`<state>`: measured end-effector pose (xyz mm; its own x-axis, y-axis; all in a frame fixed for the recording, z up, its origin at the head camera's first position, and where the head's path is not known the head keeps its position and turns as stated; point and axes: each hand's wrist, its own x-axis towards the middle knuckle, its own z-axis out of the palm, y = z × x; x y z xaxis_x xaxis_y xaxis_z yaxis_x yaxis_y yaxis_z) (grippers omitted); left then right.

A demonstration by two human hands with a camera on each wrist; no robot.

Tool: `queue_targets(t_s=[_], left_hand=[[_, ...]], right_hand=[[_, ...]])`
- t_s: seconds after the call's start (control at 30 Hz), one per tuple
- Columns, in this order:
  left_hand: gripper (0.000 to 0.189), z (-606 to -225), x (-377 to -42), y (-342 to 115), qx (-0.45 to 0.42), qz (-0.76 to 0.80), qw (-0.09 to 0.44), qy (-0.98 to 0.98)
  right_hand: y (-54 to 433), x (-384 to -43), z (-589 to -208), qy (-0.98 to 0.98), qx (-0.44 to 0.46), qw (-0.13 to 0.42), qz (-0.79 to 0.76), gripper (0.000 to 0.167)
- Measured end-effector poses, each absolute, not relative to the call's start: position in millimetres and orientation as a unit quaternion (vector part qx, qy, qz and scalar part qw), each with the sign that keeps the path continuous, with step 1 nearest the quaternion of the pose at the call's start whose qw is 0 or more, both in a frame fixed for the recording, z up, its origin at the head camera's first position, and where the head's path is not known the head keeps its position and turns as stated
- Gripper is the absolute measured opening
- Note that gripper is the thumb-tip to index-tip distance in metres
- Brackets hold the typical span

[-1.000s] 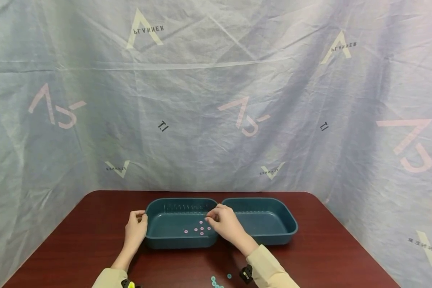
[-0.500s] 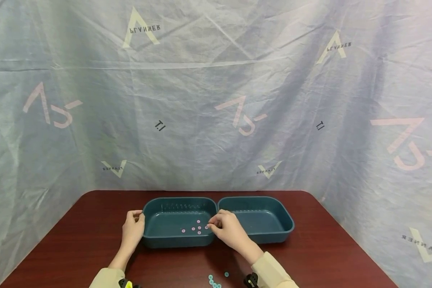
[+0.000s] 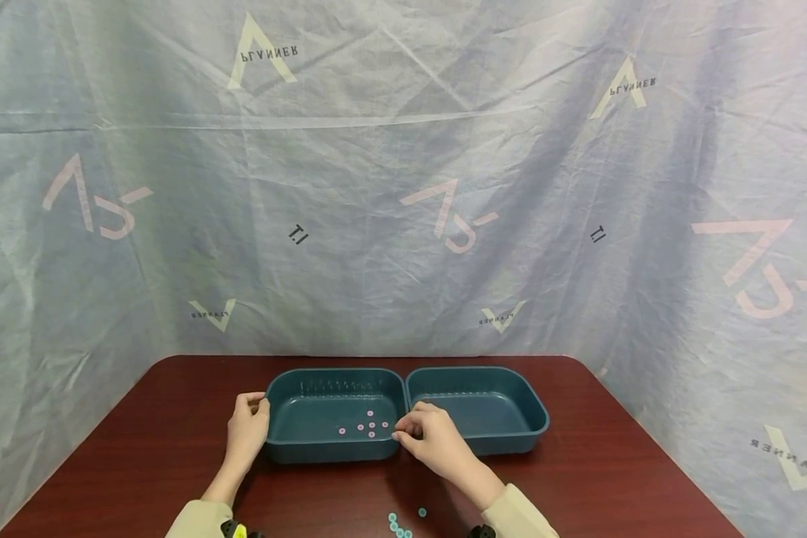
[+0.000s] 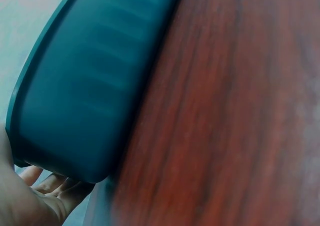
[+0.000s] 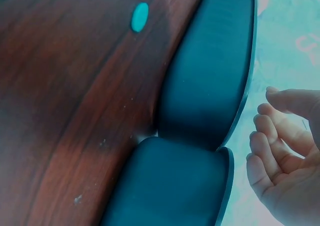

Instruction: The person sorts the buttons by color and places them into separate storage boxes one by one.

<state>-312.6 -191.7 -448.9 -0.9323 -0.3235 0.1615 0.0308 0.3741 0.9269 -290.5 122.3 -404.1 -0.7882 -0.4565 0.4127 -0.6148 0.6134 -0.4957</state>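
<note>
Two dark teal trays stand side by side: the left tray (image 3: 329,452) and the right tray (image 3: 504,442). Several small pink buttons (image 3: 372,425) lie on the floor of the left one. My left hand (image 3: 247,427) holds the left tray's left end at the rim; the left wrist view shows its fingers around the tray's end wall (image 4: 75,95). Near the corner where the trays meet hovers my right hand (image 3: 437,442). In the right wrist view its thumb (image 5: 295,101) and bent fingertips are apart, with nothing visible between them.
Several light blue buttons (image 3: 400,532) cluster at the front of the reddish-brown table (image 3: 128,456), and a single blue button (image 3: 422,512) lies to their right. A grey printed cloth (image 3: 376,149) hangs behind the table.
My right hand has drawn back from over the left tray, toward the front and slightly right. My left hand keeps its place on the tray. The view has shifted slightly.
</note>
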Motion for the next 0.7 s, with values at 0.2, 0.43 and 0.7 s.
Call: queue_targets(t_s=[0.2,0.43,0.7], left_hand=[[0.04,-448.4,-312.5,-191.6,0.09,-0.552,0.16,-0.813],[0.041,-447.2,-312.0,-191.1,0.093,-0.55,0.164,-0.813],[0.043,-448.3,-312.8,-192.2,0.09,-0.555,0.158,-0.812]], right_hand=[[123.9,-282.5,-405.3,-0.889,0.301,0.105,0.328,0.006],[127.5,-275.3,-407.8,-0.886,0.312,0.096,0.329,0.005],[133.3,-269.4,-412.9,-0.891,0.311,0.073,0.321,0.009]])
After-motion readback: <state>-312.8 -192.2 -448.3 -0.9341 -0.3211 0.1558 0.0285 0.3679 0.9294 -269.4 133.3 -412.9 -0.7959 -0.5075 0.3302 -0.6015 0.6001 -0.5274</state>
